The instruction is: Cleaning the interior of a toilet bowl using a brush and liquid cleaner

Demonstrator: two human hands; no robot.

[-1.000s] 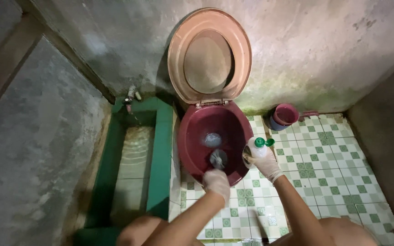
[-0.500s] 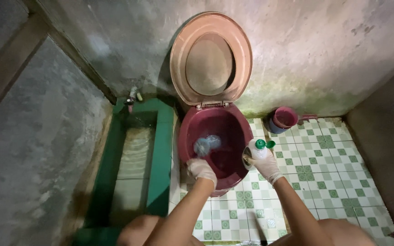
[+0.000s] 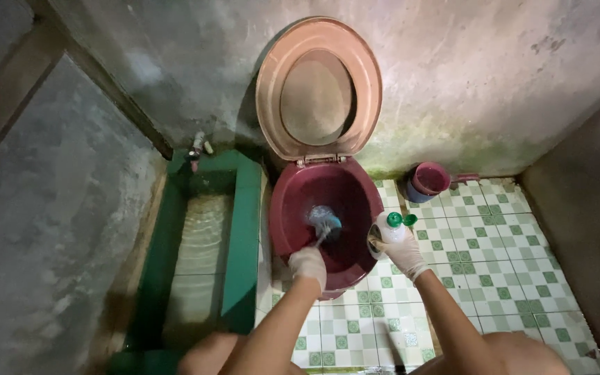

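Observation:
A dark red toilet bowl [image 3: 293, 201] stands against the wall with its pale pink seat and lid [image 3: 319, 87] raised. My left hand [image 3: 308, 265], in a white glove, grips the handle of a toilet brush [image 3: 325, 222] whose blue-grey head is down in the middle of the bowl. My right hand [image 3: 401, 253], also gloved, holds a white bottle with a green cap [image 3: 391, 227] upright beside the bowl's right rim.
A green-walled water trough [image 3: 244, 229] with a tap [image 3: 197, 147] lies left of the toilet. A pink scoop inside a blue pail [image 3: 428, 180] sits in the back right corner. Green-and-white floor tiles [image 3: 494, 264] spread right; rough concrete walls enclose the room.
The brush head swept from the bowl's front to its left side, then back to the centre. My left hand followed it. The bottle in my right hand stayed put.

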